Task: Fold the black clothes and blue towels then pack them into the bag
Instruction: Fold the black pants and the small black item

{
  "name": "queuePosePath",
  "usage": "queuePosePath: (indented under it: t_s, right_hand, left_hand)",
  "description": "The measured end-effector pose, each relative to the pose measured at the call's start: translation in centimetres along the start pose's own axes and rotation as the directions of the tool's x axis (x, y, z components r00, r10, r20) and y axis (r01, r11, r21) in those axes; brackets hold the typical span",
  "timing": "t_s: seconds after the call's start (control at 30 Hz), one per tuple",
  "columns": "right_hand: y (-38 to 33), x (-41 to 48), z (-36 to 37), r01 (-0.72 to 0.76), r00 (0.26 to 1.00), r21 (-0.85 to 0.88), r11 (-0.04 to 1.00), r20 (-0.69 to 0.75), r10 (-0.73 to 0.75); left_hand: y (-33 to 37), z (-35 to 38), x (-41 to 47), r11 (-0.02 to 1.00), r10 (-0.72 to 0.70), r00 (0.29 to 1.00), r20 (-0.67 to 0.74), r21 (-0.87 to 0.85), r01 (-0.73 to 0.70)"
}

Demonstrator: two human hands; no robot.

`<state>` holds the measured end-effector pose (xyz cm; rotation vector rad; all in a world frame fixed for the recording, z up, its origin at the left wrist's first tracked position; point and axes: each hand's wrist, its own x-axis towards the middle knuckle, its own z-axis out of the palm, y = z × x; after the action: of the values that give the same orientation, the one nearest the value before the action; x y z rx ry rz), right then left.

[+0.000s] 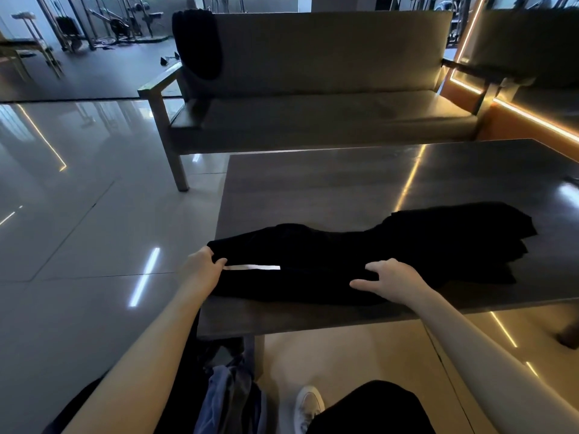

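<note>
Black garment (407, 245) lies on table (344, 183), long axis running sideways from left hand (202, 266) out past right hand (391, 278). Left hand pinches the garment's end. Right hand rests mid-cloth, fingers spread, gripping nothing (bulk lies beyond it, rightward). Fold likely carries the pinched end toward the right hand.

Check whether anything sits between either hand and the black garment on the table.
Nothing visible does. The left hand grips the black garment at its left end, by the table edge, and the right hand rests directly on its middle.
</note>
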<state>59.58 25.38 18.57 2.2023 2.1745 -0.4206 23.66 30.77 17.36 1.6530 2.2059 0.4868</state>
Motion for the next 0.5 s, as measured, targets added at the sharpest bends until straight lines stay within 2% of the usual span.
queuePosePath:
  t_s: [0.07, 0.13, 0.17, 0.2, 0.23, 0.3, 0.33, 0.37, 0.43, 0.5]
  right_hand:
    - [0.0, 0.4, 0.3, -0.006, 1.0, 0.016, 1.0, 0.027, 0.005]
    - [-0.5, 0.6, 0.6, -0.021, 1.0, -0.045, 0.999, 0.013, 0.021]
    - [-1.0, 0.6, 0.8, -0.028, 0.998, -0.102, 0.994, -0.055, 0.023]
    - [-1.5, 0.5, 1.3, -0.032, 0.983, -0.162, 0.986, -0.186, 0.001]
    - [-2.1, 0.4, 2.0, -0.039, 0.938, -0.209, 0.977, -0.344, -0.036]
    - [-3.4, 0.2, 3.5, -0.038, 0.835, -0.257, 0.966, -0.539, -0.111]
    - [-4.2, 0.1, 4.3, -0.007, 0.794, -0.254, 0.967, -0.59, -0.149]
    - [-4.8, 0.1, 5.0, 0.038, 0.775, -0.239, 0.97, -0.606, -0.18]
    - [-5.8, -0.2, 6.1, 0.13, 0.751, -0.196, 0.972, -0.621, -0.226]
    - [-6.1, -0.4, 6.9, 0.206, 0.727, -0.169, 0.964, -0.633, -0.267]
  left_hand:
    - [0.4, 0.2, -0.1, 0.999, -0.006, 1.0, -0.025, 0.044, 0.007]
    - [0.9, 0.3, -0.6, 0.988, 0.026, 0.996, -0.085, 0.152, -0.012]
    - [1.2, 0.5, -0.9, 0.971, 0.079, 0.988, -0.131, 0.235, -0.046]
    - [1.3, 1.0, -1.3, 0.94, 0.158, 0.973, -0.17, 0.328, -0.096]
    - [1.6, 1.7, -1.9, 0.902, 0.266, 0.944, -0.196, 0.395, -0.172]
    - [2.6, 3.7, -3.4, 0.823, 0.505, 0.836, -0.217, 0.415, -0.389]
    - [3.3, 4.6, -4.3, 0.78, 0.588, 0.786, -0.189, 0.39, -0.49]
    - [3.9, 5.4, -5.2, 0.748, 0.629, 0.769, -0.112, 0.357, -0.559]
    - [4.8, 6.6, -6.7, 0.732, 0.607, 0.789, 0.092, 0.321, -0.601]
    - [4.6, 7.2, -6.9, 0.756, 0.526, 0.82, 0.228, 0.317, -0.573]
